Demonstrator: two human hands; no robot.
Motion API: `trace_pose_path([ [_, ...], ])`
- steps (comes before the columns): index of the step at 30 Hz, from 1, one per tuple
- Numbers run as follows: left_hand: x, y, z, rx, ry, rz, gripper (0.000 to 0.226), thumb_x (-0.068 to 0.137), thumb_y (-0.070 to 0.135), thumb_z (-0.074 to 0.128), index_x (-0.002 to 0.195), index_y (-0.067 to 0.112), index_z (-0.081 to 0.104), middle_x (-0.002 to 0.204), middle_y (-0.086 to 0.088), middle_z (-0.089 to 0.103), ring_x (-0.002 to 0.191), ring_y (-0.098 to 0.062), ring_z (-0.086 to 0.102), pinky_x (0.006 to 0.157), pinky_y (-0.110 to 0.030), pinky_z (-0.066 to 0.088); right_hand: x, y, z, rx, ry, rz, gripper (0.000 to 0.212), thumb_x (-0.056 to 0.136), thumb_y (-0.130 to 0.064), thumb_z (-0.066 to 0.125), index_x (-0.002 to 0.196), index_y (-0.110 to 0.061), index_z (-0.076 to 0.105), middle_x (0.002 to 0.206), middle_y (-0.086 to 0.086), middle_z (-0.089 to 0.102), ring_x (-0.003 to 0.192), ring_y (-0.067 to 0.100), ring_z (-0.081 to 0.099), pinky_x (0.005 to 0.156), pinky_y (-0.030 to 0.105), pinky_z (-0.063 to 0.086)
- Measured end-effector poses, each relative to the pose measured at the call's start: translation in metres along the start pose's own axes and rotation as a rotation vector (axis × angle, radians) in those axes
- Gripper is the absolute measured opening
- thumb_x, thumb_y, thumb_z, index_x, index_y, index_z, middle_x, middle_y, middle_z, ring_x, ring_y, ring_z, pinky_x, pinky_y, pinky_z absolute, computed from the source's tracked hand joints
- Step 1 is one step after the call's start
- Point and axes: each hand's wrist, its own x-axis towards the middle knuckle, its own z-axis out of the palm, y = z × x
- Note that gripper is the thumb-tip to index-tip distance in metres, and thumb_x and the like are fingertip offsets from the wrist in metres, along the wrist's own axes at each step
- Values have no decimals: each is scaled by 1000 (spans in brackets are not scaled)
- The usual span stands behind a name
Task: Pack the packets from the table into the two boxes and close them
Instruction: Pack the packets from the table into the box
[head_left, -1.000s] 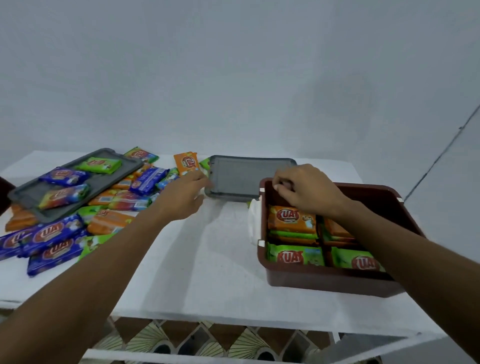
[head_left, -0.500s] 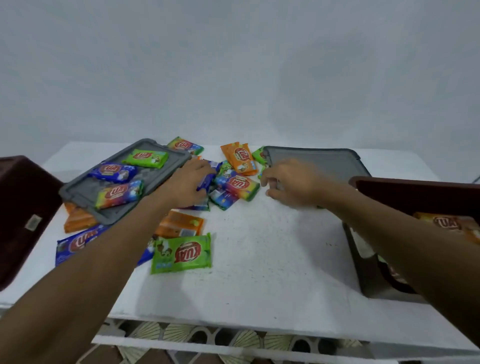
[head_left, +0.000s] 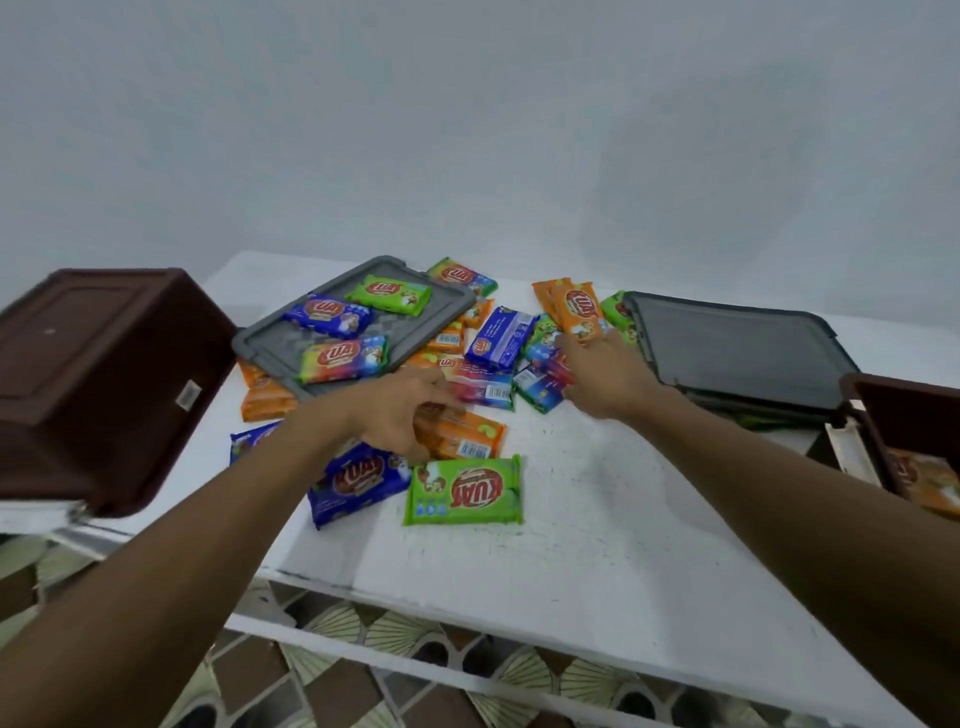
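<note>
Several colourful packets lie in a pile on the white table (head_left: 597, 525). My left hand (head_left: 400, 410) is curled over the edge of an orange packet (head_left: 467, 439) at the front of the pile. My right hand (head_left: 605, 374) lies palm-down, fingers spread, on small blue and green packets (head_left: 540, 387), just below another orange packet (head_left: 576, 309). A green packet (head_left: 462, 491) and a blue packet (head_left: 358, 480) lie nearest me. One brown box (head_left: 104, 384) stands at the left. The other brown box (head_left: 904, 410), at the right edge, holds orange packets.
A grey lid (head_left: 265, 343) at the back left carries three packets. A darker grey lid (head_left: 737, 353) lies at the back right beside the right box. The table's front edge (head_left: 519, 597) runs close to me, with patterned floor tiles below.
The view has swung left. My right hand left the right box and reached onto the pile. My left hand drew back from the far packets and came down on the orange packet.
</note>
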Motion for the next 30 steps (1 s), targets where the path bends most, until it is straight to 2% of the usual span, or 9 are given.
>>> trace_pose_path([
  [4, 3, 3, 5, 175, 35, 63, 81, 78, 43, 76, 147, 30, 36, 150, 3, 36, 134, -20, 32, 111, -41, 31, 0, 0, -5, 69, -5, 77, 89, 70, -49, 73, 140, -16, 31, 138, 15, 47, 127, 36, 41, 103, 47, 40],
  [9, 5, 10, 4, 132, 152, 51, 63, 87, 44, 66, 142, 22, 44, 137, 1, 51, 120, -16, 45, 96, -28, 36, -9, -1, -25, -16, -5, 50, 84, 71, -53, 74, 135, -15, 37, 134, 12, 46, 119, 29, 49, 96, 42, 44],
  [13, 6, 25, 3, -303, 297, -3, 34, 101, 35, 44, 126, 19, 59, 112, -2, 65, 98, -16, 61, 88, -39, 52, -24, 16, -44, 209, -60, 5, 76, 72, -40, 79, 134, -18, 39, 119, 4, 58, 94, 17, 59, 75, 29, 50],
  [16, 8, 42, -6, -617, 362, -76, 31, 103, 26, 39, 112, 7, 62, 93, -4, 66, 79, -17, 64, 75, -34, 53, -40, 33, -60, 385, -108, -25, 79, 72, -28, 81, 138, -20, 38, 107, -2, 56, 79, 10, 61, 61, 20, 53],
  [19, 13, 58, -15, -704, 343, -84, 35, 103, 23, 39, 107, -7, 55, 82, -10, 60, 67, -17, 57, 64, -31, 48, -54, 54, -71, 382, -119, -71, 81, 71, -30, 82, 140, -23, 40, 114, -3, 56, 89, 11, 59, 73, 23, 53],
  [21, 19, 67, -19, -801, 348, -108, 35, 103, 25, 41, 107, -6, 57, 86, -12, 65, 68, -17, 63, 63, -30, 51, -64, 67, -77, 486, -118, -83, 65, 73, -37, 81, 128, -24, 50, 112, -4, 63, 91, 12, 62, 80, 26, 53],
  [24, 26, 96, -27, -907, 367, -79, 30, 100, 29, 49, 103, 3, 64, 91, -9, 71, 70, -13, 69, 61, -26, 54, -85, 86, -88, 678, -32, -17, 33, 83, -43, 71, 110, -25, 62, 99, -6, 69, 86, 11, 66, 77, 28, 52],
  [27, 38, 131, -35, -899, 369, 1, 23, 96, 25, 57, 95, 3, 65, 84, -6, 71, 69, -11, 68, 61, -24, 53, -109, 112, -95, 922, 45, 94, 23, 85, -29, 73, 100, -15, 63, 86, -1, 72, 69, 11, 68, 62, 23, 51],
  [30, 51, 164, -42, -866, 387, 36, 23, 93, 28, 62, 95, 6, 67, 90, -12, 72, 79, -18, 69, 72, -34, 54, -137, 142, -100, 1182, 81, 157, 34, 83, -14, 74, 113, -13, 59, 101, 11, 73, 83, 23, 73, 73, 36, 59],
])
